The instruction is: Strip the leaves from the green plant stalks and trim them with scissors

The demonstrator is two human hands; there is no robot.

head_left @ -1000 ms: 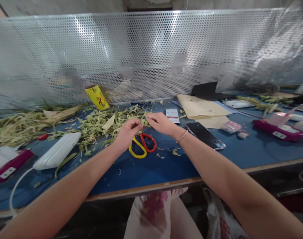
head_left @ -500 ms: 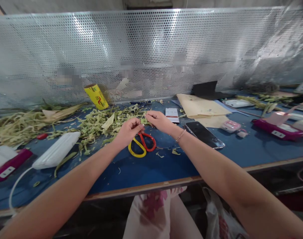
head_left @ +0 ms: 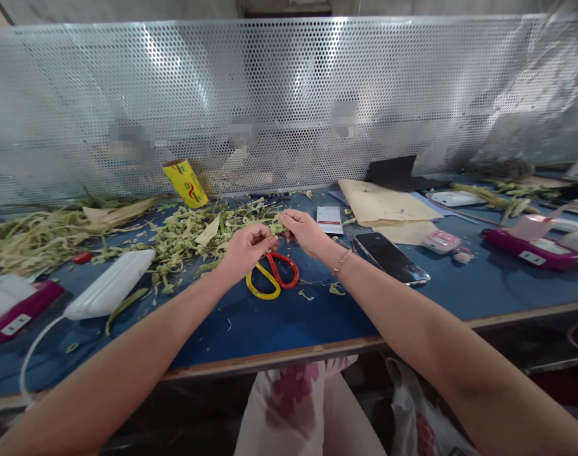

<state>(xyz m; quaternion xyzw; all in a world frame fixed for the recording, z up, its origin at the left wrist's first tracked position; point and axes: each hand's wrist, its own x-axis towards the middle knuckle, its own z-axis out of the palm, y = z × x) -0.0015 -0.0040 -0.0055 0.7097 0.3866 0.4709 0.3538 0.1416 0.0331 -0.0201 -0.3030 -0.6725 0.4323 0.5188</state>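
My left hand (head_left: 251, 247) is closed, thumb and fingers pinched together. Just to its right, my right hand (head_left: 301, 227) is pinched too, a thin bracelet at its wrist. Between the two sets of fingertips shows a small pale green plant piece (head_left: 275, 228), partly hidden by the fingers. Below the hands lie scissors with one yellow loop (head_left: 263, 296) and one red loop (head_left: 289, 283); their blades are hidden. Behind and left of my hands spreads a pile of pale green plant pieces (head_left: 179, 234).
A yellow tube (head_left: 187, 183) leans near the perforated metal screen (head_left: 289, 82). White power bank-like box (head_left: 111, 285) and long dried strips (head_left: 46, 237) lie left. To the right are a small card (head_left: 329, 221), a phone (head_left: 391, 256), tan paper (head_left: 381, 206) and a purple power strip (head_left: 531, 247).
My fingertips have shifted slightly, and more of the green piece shows between them. The scissors and the things around stay put; the whole view has moved a little.
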